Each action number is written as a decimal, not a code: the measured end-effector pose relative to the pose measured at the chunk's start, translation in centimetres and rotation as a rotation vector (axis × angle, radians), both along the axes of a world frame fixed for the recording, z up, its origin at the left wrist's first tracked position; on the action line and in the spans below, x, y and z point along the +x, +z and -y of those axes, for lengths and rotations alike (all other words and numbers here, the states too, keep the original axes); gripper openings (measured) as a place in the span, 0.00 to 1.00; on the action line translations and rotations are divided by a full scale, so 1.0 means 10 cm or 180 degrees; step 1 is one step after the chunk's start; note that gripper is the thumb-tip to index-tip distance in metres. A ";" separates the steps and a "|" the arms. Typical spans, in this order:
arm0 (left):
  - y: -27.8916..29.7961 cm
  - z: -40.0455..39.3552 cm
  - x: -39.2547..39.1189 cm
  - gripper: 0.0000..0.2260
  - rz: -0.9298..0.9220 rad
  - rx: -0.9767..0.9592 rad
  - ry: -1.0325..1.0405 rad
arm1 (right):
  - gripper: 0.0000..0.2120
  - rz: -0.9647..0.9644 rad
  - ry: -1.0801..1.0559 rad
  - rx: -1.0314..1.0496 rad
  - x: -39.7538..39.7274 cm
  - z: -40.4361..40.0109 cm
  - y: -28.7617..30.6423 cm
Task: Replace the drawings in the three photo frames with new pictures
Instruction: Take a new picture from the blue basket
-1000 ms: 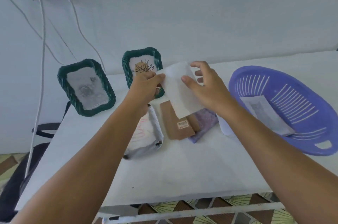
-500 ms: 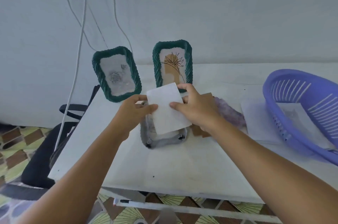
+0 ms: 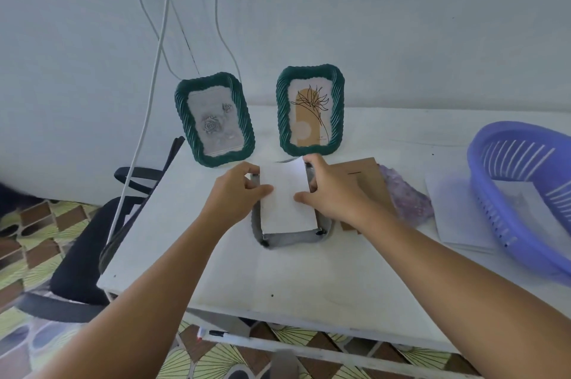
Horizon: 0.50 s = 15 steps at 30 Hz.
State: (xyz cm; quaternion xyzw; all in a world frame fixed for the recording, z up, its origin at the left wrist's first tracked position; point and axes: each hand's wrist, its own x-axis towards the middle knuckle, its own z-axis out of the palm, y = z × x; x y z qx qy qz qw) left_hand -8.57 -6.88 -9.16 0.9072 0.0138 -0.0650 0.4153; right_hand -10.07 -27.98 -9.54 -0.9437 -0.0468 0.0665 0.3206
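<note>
Tabletop [image 3: 278,273]: picture [image 3: 285,193] between both hands.

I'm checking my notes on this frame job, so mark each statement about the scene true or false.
1. Two green frames stand upright at the back of the table. True: the left frame and the right frame.
2. Both hands hold the white sheet. True: the left hand and right hand pinch the white sheet over the frame lying face down.
3. The basket is red. False: the basket is purple.
4. The brown backing board lies left of the hands. False: the backing board lies to the right.
</note>
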 end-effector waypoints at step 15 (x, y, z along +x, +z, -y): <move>-0.16 -0.01 -0.04 0.21 0.0138 0.0020 -0.0051 | 0.32 0.0238 0.0013 -0.0437 0.02 0.04 -0.04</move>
